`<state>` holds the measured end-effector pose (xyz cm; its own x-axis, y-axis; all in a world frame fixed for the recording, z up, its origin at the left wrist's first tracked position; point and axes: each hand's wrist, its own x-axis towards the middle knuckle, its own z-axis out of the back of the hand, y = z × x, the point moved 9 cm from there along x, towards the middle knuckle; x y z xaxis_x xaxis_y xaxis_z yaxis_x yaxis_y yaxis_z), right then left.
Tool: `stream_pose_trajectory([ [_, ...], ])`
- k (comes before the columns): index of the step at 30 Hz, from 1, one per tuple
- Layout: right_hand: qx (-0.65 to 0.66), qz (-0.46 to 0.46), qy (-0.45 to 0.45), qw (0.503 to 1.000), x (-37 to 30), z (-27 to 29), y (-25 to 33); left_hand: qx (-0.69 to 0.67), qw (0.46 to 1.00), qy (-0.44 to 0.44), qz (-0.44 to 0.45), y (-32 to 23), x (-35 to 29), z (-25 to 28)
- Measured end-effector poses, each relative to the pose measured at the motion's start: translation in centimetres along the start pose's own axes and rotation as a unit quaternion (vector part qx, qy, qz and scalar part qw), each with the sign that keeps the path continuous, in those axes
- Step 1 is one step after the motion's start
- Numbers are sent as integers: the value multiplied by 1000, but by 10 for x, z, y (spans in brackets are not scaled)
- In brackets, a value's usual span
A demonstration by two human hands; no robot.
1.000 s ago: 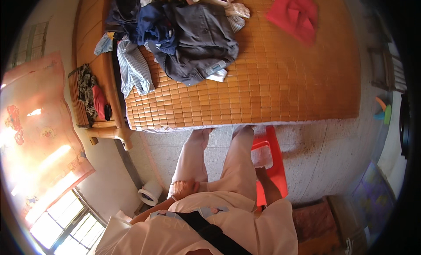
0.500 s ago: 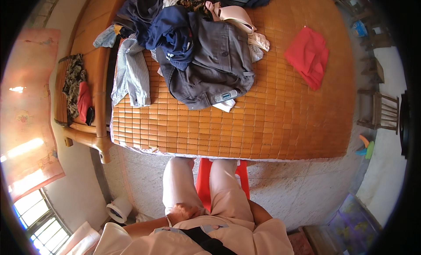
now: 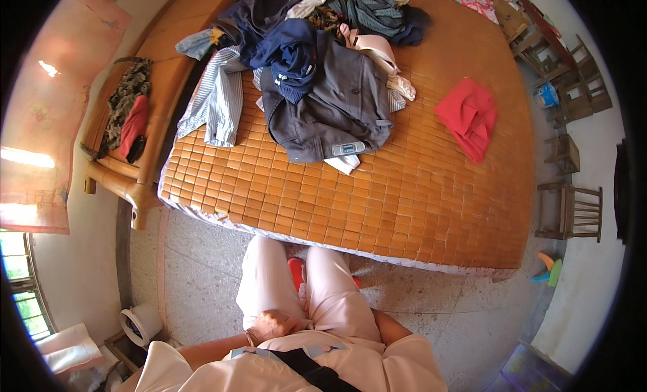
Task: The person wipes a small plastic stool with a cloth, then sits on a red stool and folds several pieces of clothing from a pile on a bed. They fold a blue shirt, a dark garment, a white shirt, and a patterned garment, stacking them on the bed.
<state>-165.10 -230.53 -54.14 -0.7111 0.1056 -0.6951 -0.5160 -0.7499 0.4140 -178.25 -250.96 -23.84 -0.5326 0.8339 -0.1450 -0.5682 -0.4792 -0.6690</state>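
Observation:
My left hand (image 3: 273, 323) rests on my lap at the top of my left thigh, its fingers lying loosely against the pale trousers (image 3: 269, 277), with nothing seen in it. Of my right arm (image 3: 391, 327) only a part shows beside my hip; the hand itself is hidden. Beyond my knees, a bed with a brown tile mat (image 3: 269, 197) carries a heap of clothes. In the heap are dark grey trousers (image 3: 330, 116), a navy garment (image 3: 286, 55), a striped shirt (image 3: 219, 99) and a pink bra (image 3: 374, 52). Apart to the right lies a crumpled red cloth (image 3: 468, 119).
A red stool (image 3: 296, 271) shows between my legs. Left of the bed, a bamboo rail (image 3: 121, 180) stands below a camouflage cloth (image 3: 128, 92) and a red garment (image 3: 135, 126). A white bucket (image 3: 140, 324) is at lower left. Wooden chairs (image 3: 573, 213) line the right wall.
The whole view has turned and shifted, so the bed's near edge now slants down to the right and more chairs show at far right. My left hand stays on my lap.

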Motion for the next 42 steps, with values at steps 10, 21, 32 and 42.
stream_pose_trajectory([
  [10, 219, 56, -237, 945, 13, 120, 23, 87, 989, -114, 25, -12, -24, 10],
  [21, 11, 151, -540, 828, -84, 301, 147, 113, 981, -125, 91, -12, -58, 2],
  [32, -184, 75, -267, 943, 7, 263, 175, 120, 979, -92, 138, -11, -68, -3],
  [42, 40, 233, -130, 963, -92, 241, 150, -16, 995, 26, -97, -64, 11, -59],
])
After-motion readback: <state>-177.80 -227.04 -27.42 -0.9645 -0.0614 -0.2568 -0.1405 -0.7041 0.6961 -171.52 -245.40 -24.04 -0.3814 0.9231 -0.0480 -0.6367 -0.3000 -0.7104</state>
